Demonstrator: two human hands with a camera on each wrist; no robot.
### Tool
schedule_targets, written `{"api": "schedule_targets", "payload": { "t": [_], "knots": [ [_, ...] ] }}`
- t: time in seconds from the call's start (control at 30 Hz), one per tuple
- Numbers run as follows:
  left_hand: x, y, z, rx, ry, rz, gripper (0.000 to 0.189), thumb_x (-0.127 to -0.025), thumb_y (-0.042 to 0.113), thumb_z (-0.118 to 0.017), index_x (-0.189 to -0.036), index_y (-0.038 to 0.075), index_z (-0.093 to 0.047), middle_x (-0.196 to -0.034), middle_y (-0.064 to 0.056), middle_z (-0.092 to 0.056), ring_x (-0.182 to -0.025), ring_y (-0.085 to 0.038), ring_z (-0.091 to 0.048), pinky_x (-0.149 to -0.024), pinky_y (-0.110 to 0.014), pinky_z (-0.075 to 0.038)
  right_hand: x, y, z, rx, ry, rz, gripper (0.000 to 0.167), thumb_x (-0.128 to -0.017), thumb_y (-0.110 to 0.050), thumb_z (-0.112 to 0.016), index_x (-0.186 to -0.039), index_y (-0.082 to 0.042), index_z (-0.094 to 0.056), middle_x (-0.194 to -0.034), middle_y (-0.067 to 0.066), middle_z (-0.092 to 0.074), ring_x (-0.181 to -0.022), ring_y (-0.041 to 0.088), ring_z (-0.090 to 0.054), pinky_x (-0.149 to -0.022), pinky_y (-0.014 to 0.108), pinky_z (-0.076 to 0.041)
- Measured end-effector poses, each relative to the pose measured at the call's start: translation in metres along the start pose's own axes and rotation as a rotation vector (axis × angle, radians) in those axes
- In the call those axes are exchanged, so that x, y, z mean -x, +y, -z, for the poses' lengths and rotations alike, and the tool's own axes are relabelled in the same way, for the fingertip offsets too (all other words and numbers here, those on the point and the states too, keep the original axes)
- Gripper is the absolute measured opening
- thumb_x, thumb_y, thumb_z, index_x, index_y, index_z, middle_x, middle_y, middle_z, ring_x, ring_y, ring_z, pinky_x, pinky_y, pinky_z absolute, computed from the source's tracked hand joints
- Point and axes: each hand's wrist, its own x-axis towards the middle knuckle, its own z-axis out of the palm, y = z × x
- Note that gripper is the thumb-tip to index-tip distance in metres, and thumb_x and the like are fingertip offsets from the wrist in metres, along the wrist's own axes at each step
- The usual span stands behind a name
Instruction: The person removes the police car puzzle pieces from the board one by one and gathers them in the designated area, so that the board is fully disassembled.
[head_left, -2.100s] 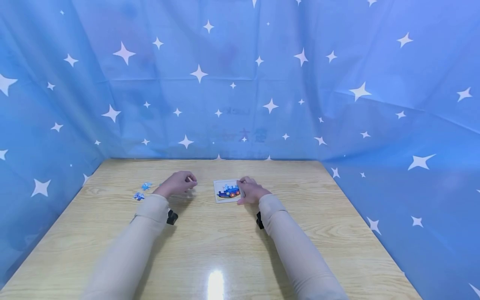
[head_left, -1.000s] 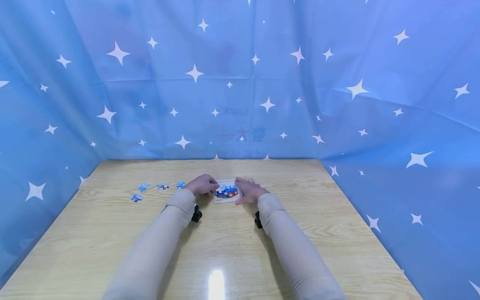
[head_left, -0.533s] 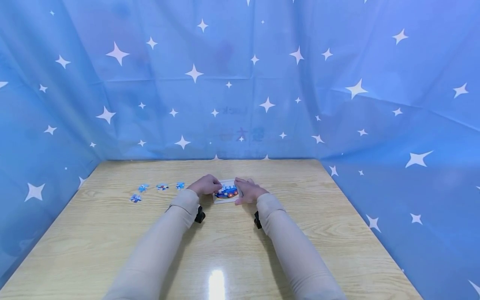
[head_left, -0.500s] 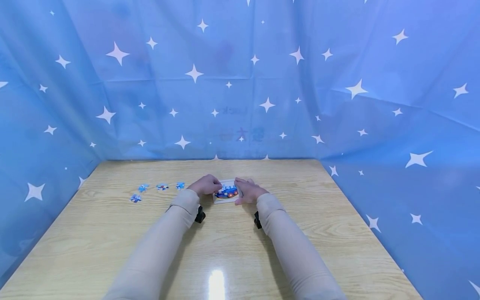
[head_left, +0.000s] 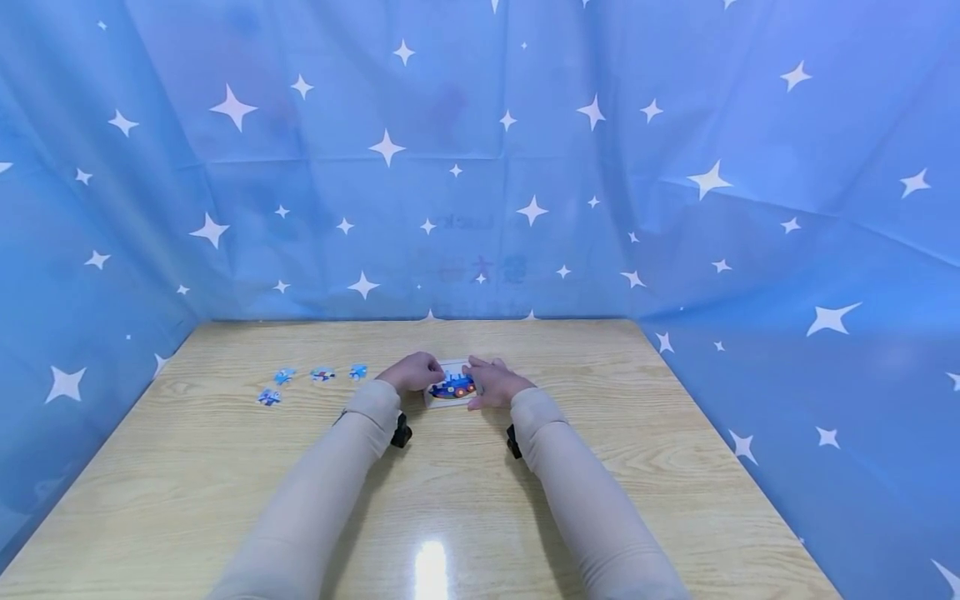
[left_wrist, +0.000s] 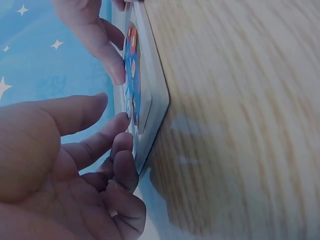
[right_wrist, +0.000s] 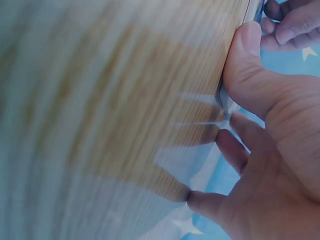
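Observation:
A puzzle board [head_left: 447, 405] with a white frame lies flat on the table. Its picture [head_left: 453, 387] shows a blue boat with red round parts. My left hand [head_left: 411, 372] is at the board's left side. In the left wrist view, its index fingertip [left_wrist: 125, 120] touches the picture side, and the thumb stands apart. From the right, my right hand [head_left: 497, 383] holds the board, its thumb [right_wrist: 245, 65] along the near edge. One right-hand finger [left_wrist: 116, 70] reaches onto the picture. The hands hide the board's left and right sides.
Several loose blue puzzle pieces lie left of the board, among them one near the left hand [head_left: 358, 372] and one nearer the front [head_left: 269, 397]. The wooden table [head_left: 420, 492] extends toward me. A blue star-patterned curtain [head_left: 450, 192] hangs behind and along both sides.
My left hand has moved right, from apart on the left to the board's left side, uncovering more loose pieces. Over the last half second a right-hand finger has shifted left onto the picture.

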Motion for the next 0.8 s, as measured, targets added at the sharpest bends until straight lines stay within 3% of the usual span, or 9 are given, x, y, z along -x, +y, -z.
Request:
{"api": "schedule_targets", "payload": {
  "t": [0.2,0.4,0.47,0.67,0.8],
  "knots": [
    [-0.002,-0.001,0.001,0.023,0.013,-0.02,0.027,-0.105,0.027,-0.056,-0.117,0.005,-0.066,-0.108,-0.008,-0.064,-0.091,-0.021,-0.058,-0.08,-0.037,-0.049,0.0,-0.001,0.0,0.0,-0.001,-0.009,0.079,-0.097,-0.036,-0.068,-0.161,-0.015,-0.027,-0.17,0.006,-0.009,-0.153,0.037,-0.01,-0.121,0.051,-0.022],
    [-0.006,-0.002,-0.001,0.096,0.027,-0.044,0.021,-0.105,0.023,-0.057,-0.111,0.005,-0.063,-0.101,-0.008,-0.062,-0.08,-0.02,-0.056,-0.071,-0.033,-0.048,0.001,-0.002,-0.001,0.001,-0.003,-0.009,0.078,-0.098,-0.035,-0.067,-0.162,-0.015,-0.027,-0.17,0.006,-0.009,-0.154,0.037,-0.008,-0.121,0.051,-0.022],
    [-0.007,-0.001,-0.003,0.111,0.04,-0.044,0.021,-0.104,0.022,-0.058,-0.114,0.003,-0.063,-0.103,-0.009,-0.062,-0.081,-0.02,-0.057,-0.073,-0.034,-0.049,0.001,-0.002,-0.001,0.007,-0.004,-0.008,0.078,-0.098,-0.035,-0.067,-0.162,-0.015,-0.027,-0.17,0.006,-0.009,-0.154,0.036,-0.009,-0.121,0.051,-0.023],
    [-0.008,0.004,-0.008,0.179,0.059,0.014,0.038,-0.099,0.02,-0.066,-0.131,0.0,-0.058,-0.121,-0.013,-0.062,-0.105,-0.026,-0.062,-0.092,-0.043,-0.052,0.002,-0.003,-0.002,0.022,0.001,-0.012,0.078,-0.098,-0.035,-0.067,-0.162,-0.014,-0.027,-0.17,0.006,-0.009,-0.153,0.034,-0.013,-0.119,0.054,-0.024],
    [-0.009,0.007,-0.01,0.161,0.057,0.002,0.04,-0.096,0.015,-0.071,-0.131,-0.001,-0.06,-0.117,-0.012,-0.063,-0.101,-0.024,-0.062,-0.089,-0.04,-0.053,0.003,-0.004,-0.002,0.028,0.001,-0.012,0.078,-0.098,-0.036,-0.066,-0.162,-0.015,-0.026,-0.17,0.006,-0.009,-0.152,0.034,-0.014,-0.118,0.055,-0.025]
  ]
}}
